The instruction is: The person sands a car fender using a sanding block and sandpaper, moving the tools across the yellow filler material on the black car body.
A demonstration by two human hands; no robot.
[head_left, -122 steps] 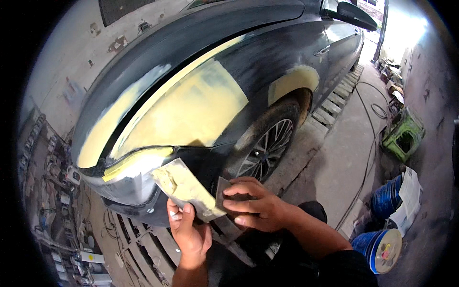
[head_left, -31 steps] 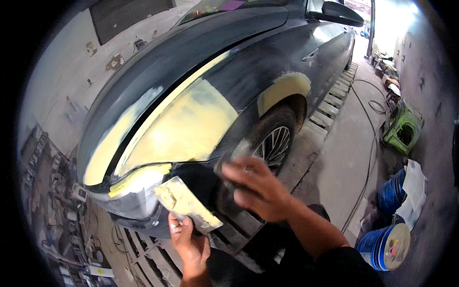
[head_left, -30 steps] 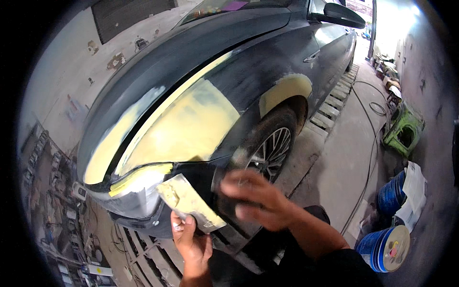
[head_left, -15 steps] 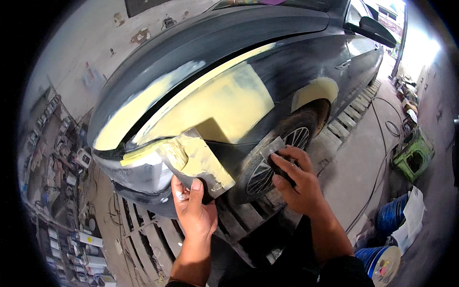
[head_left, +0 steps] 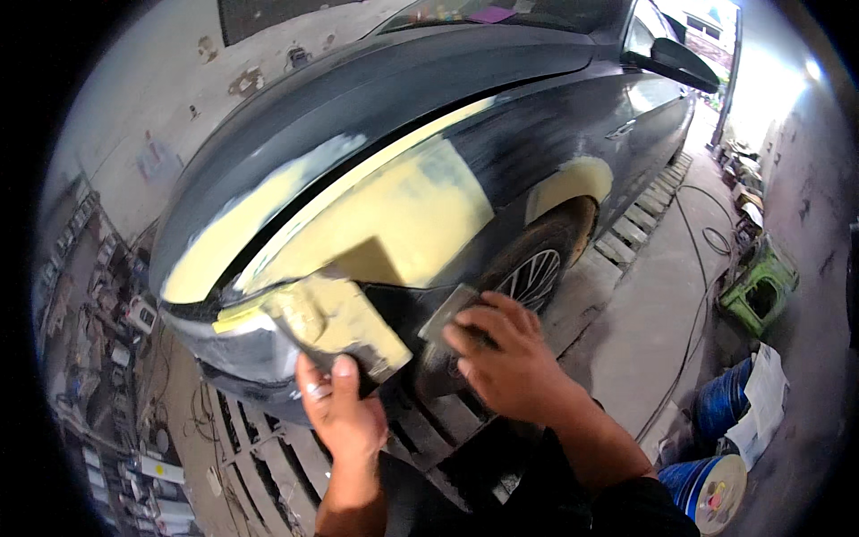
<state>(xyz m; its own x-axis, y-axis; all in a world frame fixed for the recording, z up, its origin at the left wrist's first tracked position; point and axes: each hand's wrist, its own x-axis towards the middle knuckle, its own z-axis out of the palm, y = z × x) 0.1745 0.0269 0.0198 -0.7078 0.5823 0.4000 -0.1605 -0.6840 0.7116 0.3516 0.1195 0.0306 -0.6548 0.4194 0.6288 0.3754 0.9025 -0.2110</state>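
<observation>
My left hand [head_left: 343,407] grips a flat putty board [head_left: 365,324] by its lower edge, thumb on top. Pale yellow body filler [head_left: 300,315] is smeared over the board, with a thicker lump toward its left. Close to the board's right edge, my right hand [head_left: 512,360] pinches a flat grey putty spreader [head_left: 445,315], apart from the board. Both hands are in front of a dark car [head_left: 546,116]. Its fender carries a broad yellow filler patch [head_left: 416,210], and another yellow streak [head_left: 237,224] runs along the hood edge. The board hides part of the bumper [head_left: 246,349].
The front wheel [head_left: 534,273] is behind my right hand. Slatted pallets [head_left: 268,465] lie below the bumper. On the right are a green plastic container [head_left: 759,285], blue buckets [head_left: 723,398] and a cable [head_left: 689,358] on the floor. Cluttered shelves [head_left: 94,376] stand at left.
My right hand has moved left with the spreader, closer to the board. The board sits slightly lower and farther left in the picture, and the whole view has shifted a little.
</observation>
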